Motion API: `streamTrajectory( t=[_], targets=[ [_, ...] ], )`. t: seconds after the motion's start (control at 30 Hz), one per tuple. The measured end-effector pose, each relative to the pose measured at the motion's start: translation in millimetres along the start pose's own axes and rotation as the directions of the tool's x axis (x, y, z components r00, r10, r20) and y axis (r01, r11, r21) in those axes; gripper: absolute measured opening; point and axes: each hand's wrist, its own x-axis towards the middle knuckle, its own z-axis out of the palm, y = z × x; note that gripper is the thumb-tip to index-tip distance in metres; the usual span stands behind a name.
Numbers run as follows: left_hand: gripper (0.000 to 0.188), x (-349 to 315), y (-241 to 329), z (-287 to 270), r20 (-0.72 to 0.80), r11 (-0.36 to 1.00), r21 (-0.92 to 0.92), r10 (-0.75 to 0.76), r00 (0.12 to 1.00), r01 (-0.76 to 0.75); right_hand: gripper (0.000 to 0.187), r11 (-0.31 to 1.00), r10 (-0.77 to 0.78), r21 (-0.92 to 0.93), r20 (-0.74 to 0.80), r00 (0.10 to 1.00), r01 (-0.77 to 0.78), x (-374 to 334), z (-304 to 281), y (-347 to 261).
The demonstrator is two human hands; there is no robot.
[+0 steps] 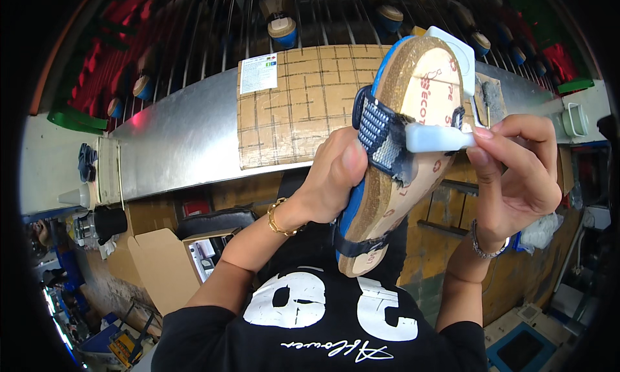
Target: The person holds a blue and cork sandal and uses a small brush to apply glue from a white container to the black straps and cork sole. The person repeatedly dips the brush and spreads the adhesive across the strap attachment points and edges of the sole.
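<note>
A cork-soled sandal (423,101) with navy straps and blue lower edges is held up, tilted, in front of me. My left hand (339,172) is closed round its side, thumb by the wide woven strap (381,136). That strap's dark, frayed-looking end lies loose over the printed footbed. Between the thumb and fingertips of my right hand (516,175) is a pale blue-white plastic tool (436,139). Its broad end is over the footbed beside the strap; whether it touches the strap I cannot tell. A narrow navy strap (361,246) crosses the sandal's near end.
A flat, taped cardboard sheet (297,107) with a white label lies on the metal bench (174,146). Behind it, metal rods (226,23) run beside several shoes, one a blue-edged shoe (282,30). A white container (455,49) stands behind the sandal. An open carton (161,268) is below left.
</note>
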Motion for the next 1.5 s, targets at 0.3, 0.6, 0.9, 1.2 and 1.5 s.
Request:
streamTrajectory(
  t=[0.3,0.6,0.9,1.2,1.5],
  targets=[
    [0.111,0.0,11.0,3.5,0.033,0.989,-0.135,-0.053,0.998,0.057,0.024,0.995,-0.033,0.098,0.264,0.964,0.007,9.8,-14.0,5.2],
    [0.09,-0.2,19.6,8.3,-0.148,0.938,-0.347,-0.071,0.986,0.016,0.02,0.975,0.148,0.154,0.077,0.986,-0.159,-2.9,13.7,20.5],
    [0.089,1.8,21.7,10.4,-0.2,0.94,-0.34,-0.072,0.977,0.0,0.028,0.978,0.166,-0.102,-0.126,0.978,-0.18,-19.7,32.6,-25.9],
    [0.09,-1.7,21.9,6.9,-0.229,0.978,-0.21,-0.036,0.973,-0.013,0.021,0.971,0.113,-0.199,-0.103,0.988,-0.131,-19.2,29.9,-38.3],
    [0.089,-0.9,29.0,5.8,-0.18,0.97,-0.243,-0.068,0.981,0.023,0.024,0.985,0.008,0.17,0.094,0.996,-0.024,3.9,15.6,9.0]
  ],
)
